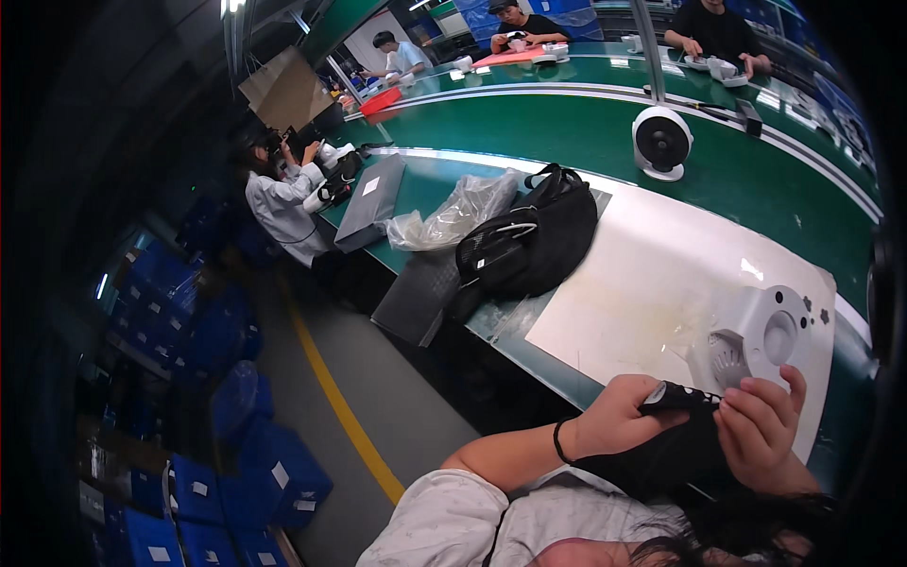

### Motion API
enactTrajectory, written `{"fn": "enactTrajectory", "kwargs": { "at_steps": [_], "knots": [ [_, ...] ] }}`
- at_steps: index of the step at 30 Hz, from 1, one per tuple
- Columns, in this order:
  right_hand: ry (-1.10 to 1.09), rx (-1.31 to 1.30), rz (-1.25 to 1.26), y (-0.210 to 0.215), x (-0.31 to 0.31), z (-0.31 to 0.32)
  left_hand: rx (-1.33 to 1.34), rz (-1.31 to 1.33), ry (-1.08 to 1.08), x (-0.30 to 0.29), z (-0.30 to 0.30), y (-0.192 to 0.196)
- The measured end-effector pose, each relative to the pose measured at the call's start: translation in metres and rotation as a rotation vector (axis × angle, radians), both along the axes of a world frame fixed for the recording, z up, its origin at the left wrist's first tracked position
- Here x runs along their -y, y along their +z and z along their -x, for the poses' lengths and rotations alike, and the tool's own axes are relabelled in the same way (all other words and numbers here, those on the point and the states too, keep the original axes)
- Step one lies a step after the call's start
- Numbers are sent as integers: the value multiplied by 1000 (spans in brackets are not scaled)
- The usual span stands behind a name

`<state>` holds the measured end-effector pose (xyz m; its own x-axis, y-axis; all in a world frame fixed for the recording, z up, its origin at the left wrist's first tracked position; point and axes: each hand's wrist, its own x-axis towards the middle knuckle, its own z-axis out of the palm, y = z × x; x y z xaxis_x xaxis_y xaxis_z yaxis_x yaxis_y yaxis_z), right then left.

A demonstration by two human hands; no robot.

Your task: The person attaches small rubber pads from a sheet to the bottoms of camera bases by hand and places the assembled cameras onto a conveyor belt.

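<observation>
My left hand (pixel 619 416), with a black band at the wrist, grips a black strip (pixel 682 397) marked with small pale spots. At the strip's right end, the bent fingers of my right hand (pixel 761 425) close on it; that thumb is mostly hidden. Just beyond my hands, a white plastic housing (pixel 753 321) rests on the white board (pixel 624 312). The housing has a slotted vent, a round recess and dark round pads. Dark flower-shaped pieces (pixel 824 316) lie beside it. Black cloth (pixel 661 458) shows below my hands.
A black bag (pixel 557 231), clear plastic wrap (pixel 453 213) and a grey box (pixel 373 198) lie on the bench to the left. A white fan (pixel 661 142) stands on the green belt (pixel 567 123). Several people work around the line. Blue crates (pixel 265 472) stack on the floor at left.
</observation>
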<state>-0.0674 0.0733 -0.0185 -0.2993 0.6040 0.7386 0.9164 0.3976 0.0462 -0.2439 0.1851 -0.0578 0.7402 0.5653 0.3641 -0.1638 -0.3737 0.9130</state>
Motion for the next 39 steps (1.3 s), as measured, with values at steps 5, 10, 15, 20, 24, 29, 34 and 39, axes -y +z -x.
{"fn": "enactTrajectory", "kwargs": {
  "at_steps": [5, 10, 15, 20, 24, 29, 34, 39],
  "knots": [
    [47, 44, 30, -3, 1, -1, 6, 87, -36, -2, 0, -2],
    [158, -102, -62, -4, 4, 3, 58, 165, -4, -3, 0, -9],
    [179, -138, -37, -3, 3, 5, 29, 0, -63, 7, 1, -1],
    [121, -105, 40, -1, 4, 4, 19, -44, -76, 9, -3, -3],
    [120, -39, 1, -4, 3, 2, 16, -7, -77, 8, -7, -9],
    [132, -2, 19, -4, -2, -1, -37, 24, 2, 7, -6, -21],
    [124, 5, 27, -5, 1, -2, -13, 96, -14, 4, -10, -29],
    [150, 34, 96, -7, 5, 1, 8, 11, -28, 3, -11, -30]
  ]
}}
